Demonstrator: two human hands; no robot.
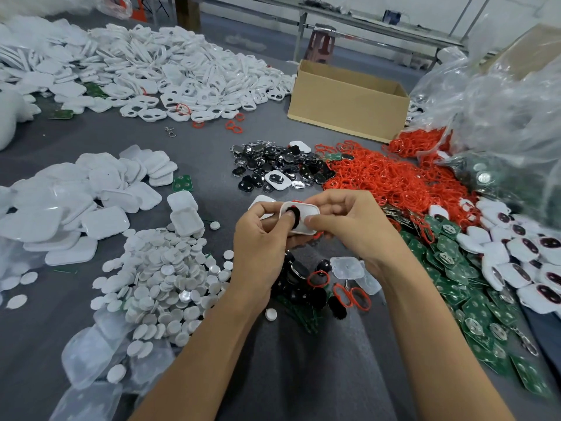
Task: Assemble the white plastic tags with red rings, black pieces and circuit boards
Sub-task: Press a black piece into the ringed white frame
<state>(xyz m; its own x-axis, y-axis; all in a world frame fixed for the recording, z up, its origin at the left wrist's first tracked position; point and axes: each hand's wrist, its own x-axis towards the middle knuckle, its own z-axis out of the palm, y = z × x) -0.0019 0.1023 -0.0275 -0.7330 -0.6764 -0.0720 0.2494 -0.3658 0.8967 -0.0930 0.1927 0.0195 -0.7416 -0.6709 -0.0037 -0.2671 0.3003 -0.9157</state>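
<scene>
The white tag (307,211) is held above the near middle of the desk (197,138), between both hands. A black piece (294,214) sits in its opening, with a sliver of red ring (293,205) at its far edge. The left hand (258,244) curls its fingers (263,211) round the tag's left edge, thumb tip on the black piece. The right hand (352,229) pinches the right edge, thumb on the white face and fingers bent behind. Just beyond lie loose black pieces (273,165), and to their right a heap of red rings (388,177). Green circuit boards (455,284) spread near right, white discs (164,281) near left. A cardboard box (346,107) stands farther off.
</scene>
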